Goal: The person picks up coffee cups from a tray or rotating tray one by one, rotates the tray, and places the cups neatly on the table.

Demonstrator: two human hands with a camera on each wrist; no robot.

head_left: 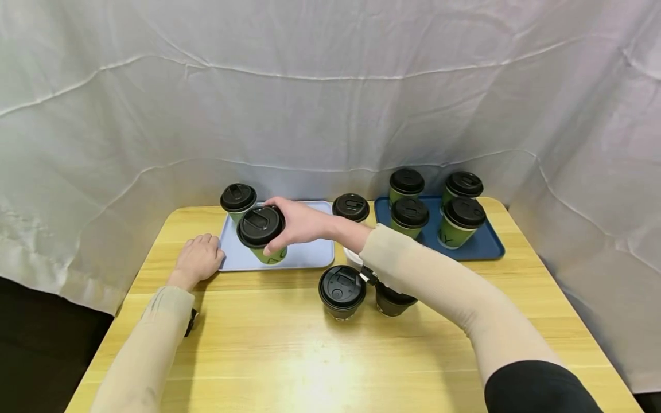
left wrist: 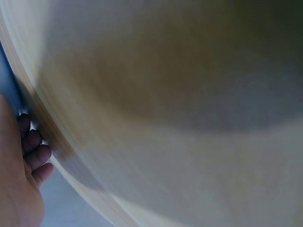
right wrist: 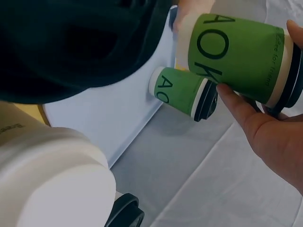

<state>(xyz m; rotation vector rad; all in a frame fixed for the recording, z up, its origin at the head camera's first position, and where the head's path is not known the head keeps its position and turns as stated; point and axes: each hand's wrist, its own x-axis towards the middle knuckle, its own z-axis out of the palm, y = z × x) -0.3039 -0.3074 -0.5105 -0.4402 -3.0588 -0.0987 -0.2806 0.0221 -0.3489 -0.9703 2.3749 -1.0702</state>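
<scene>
My right hand (head_left: 296,223) grips the green paper coffee cup (head_left: 261,230) above the light-blue tray (head_left: 312,253), left hand (head_left: 199,257) loose by its left edge; I should keep the cup level, clear of the back-left-corner cup (head_left: 238,198).

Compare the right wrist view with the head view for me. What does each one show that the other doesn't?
Only the right wrist view shows the small print beside the big letters on the held green cup.

Only the head view shows the dark blue tray and the four lidded green cups on it.

Both show the right hand holding that cup, the light blue tray, and a second green cup standing on it.
</scene>
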